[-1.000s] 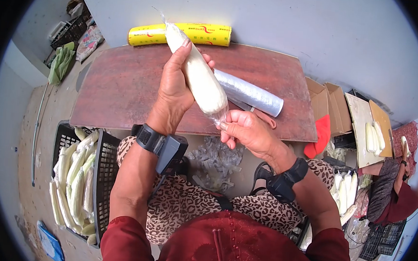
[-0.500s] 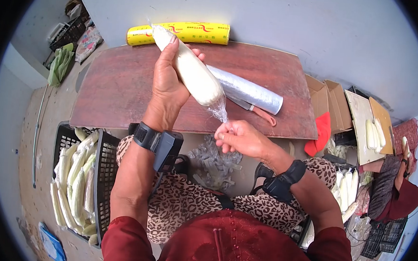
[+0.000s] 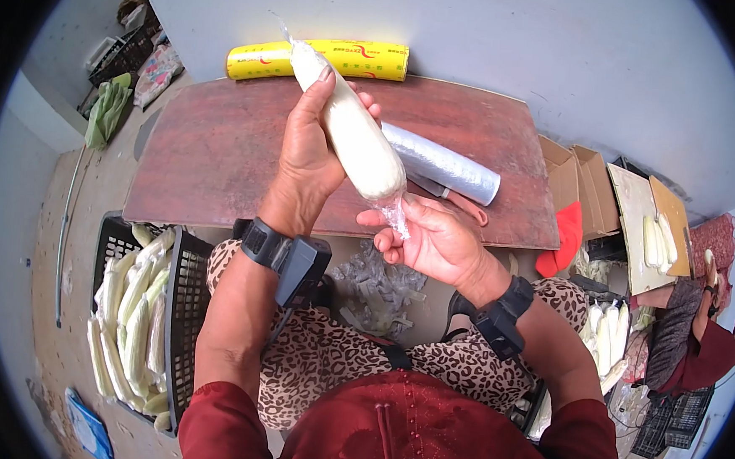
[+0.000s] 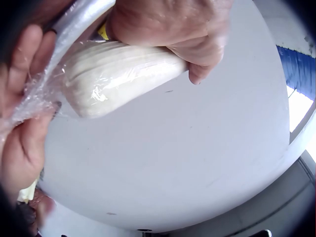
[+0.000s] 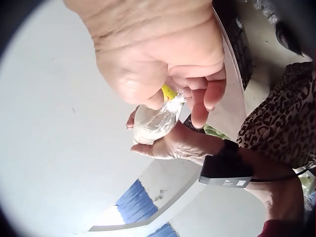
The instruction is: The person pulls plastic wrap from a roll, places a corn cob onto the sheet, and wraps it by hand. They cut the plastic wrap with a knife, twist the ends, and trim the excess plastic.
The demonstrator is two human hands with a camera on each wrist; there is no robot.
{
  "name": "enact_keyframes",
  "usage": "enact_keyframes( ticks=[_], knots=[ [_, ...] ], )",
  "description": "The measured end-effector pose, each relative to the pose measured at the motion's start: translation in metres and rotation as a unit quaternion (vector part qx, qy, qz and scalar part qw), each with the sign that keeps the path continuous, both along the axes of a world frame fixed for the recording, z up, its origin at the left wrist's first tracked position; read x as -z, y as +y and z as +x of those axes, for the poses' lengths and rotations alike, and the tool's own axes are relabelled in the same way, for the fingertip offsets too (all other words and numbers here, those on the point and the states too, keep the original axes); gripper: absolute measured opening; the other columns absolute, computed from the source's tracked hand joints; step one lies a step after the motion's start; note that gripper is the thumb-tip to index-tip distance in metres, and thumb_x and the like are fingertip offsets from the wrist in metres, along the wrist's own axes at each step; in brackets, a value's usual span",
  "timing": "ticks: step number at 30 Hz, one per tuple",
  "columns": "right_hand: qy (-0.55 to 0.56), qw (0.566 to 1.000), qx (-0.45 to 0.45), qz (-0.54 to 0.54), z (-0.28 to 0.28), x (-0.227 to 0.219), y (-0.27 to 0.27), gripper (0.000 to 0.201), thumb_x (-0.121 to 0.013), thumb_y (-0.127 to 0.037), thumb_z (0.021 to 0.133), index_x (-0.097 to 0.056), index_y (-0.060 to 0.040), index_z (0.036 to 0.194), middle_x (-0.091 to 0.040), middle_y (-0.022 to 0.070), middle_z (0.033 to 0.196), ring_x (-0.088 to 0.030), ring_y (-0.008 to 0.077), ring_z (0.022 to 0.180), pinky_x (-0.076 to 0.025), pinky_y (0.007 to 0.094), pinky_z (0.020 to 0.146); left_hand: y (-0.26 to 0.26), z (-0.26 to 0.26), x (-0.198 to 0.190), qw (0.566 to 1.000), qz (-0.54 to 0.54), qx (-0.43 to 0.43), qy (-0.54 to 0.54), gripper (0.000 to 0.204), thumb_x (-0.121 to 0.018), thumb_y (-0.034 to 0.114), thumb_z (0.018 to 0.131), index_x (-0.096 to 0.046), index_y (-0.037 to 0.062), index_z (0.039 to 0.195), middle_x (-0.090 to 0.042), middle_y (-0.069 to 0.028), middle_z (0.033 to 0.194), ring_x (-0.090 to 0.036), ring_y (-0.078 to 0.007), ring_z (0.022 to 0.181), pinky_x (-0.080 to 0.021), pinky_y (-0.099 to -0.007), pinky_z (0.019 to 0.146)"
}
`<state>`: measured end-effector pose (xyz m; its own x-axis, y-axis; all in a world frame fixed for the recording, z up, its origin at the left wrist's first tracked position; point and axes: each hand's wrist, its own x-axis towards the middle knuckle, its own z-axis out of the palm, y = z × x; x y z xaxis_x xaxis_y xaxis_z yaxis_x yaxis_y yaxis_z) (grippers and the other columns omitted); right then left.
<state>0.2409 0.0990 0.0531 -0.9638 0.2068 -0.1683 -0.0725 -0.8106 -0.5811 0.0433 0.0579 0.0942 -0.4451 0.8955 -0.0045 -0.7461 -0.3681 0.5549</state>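
In the head view, a long white vegetable [image 3: 360, 149] in clear plastic wrap is held slanting above the table. My left hand [image 3: 309, 154] grips its upper half, with the thumb along the top side. At its thick lower end the plastic film [image 3: 398, 219] gathers into a crinkled tail. Thumb and fingers of my right hand [image 3: 444, 244] pinch this tail close under the vegetable, palm turned up. The left wrist view shows the film tail [image 4: 32, 101] running across the right palm. Thin film sticks up from the far tip.
On the reddish table [image 3: 211, 165] lie a yellow printed roll [image 3: 336, 59], a clear film roll [image 3: 447, 164] and a knife [image 3: 466, 206]. A black crate [image 3: 187, 319] of pale vegetables stands at the left. Plastic scraps [image 3: 381, 285] lie below the table. Another person [image 3: 705, 355] sits far right.
The right hand pulled the film tail downward, fingers curled, and now has turned palm up with fingers more spread. The left hand tilted the vegetable left, then back right.
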Motion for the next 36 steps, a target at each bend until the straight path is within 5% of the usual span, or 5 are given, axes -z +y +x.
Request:
enact_keyframes(
  ticks=[13,24,33,36],
  knots=[
    [0.026,0.997,-0.038,-0.067,-0.002,0.009,0.002,0.023,-0.059,-0.018,0.096,-0.056,-0.0003,0.110,-0.057,0.0032,0.082,-0.055,0.0128,0.068,-0.048,0.0301,0.066,0.001,0.002,0.000,1.000,0.007,0.011,0.002,0.035,-0.057,0.035,0.094,-0.054,0.0020,0.103,-0.061,-0.0132,0.089,-0.062,-0.0259,0.083,-0.052,-0.0408,0.079],
    [-0.018,0.997,-0.026,0.065,-0.004,-0.001,0.004,0.016,-0.060,-0.015,0.095,-0.056,-0.0026,0.104,-0.056,0.0017,0.081,-0.051,0.0080,0.063,-0.045,0.0253,0.060,-0.001,-0.001,-0.002,1.000,0.007,-0.005,0.022,0.035,-0.061,0.035,0.092,-0.053,0.0030,0.105,-0.063,-0.0139,0.085,-0.065,-0.0260,0.080,-0.054,-0.0398,0.075],
    [-0.149,0.948,0.001,0.282,-0.003,-0.002,0.005,0.013,-0.057,-0.014,0.095,-0.056,-0.0012,0.098,-0.057,0.0027,0.079,-0.051,0.0079,0.062,-0.043,0.0195,0.056,0.006,0.003,0.009,0.977,-0.190,-0.045,0.089,0.047,-0.066,0.039,0.090,-0.046,0.0047,0.116,-0.061,-0.0143,0.088,-0.063,-0.0251,0.080,-0.055,-0.0423,0.067],
    [-0.191,0.931,0.006,0.313,-0.003,-0.007,0.004,0.012,-0.056,-0.013,0.095,-0.056,-0.0011,0.097,-0.058,0.0027,0.079,-0.052,0.0075,0.062,-0.043,0.0197,0.056,0.006,0.008,0.007,0.973,-0.200,-0.065,0.092,0.044,-0.068,0.037,0.088,-0.054,-0.0011,0.105,-0.062,-0.0128,0.081,-0.063,-0.0230,0.073,-0.053,-0.0401,0.063]
  ],
)
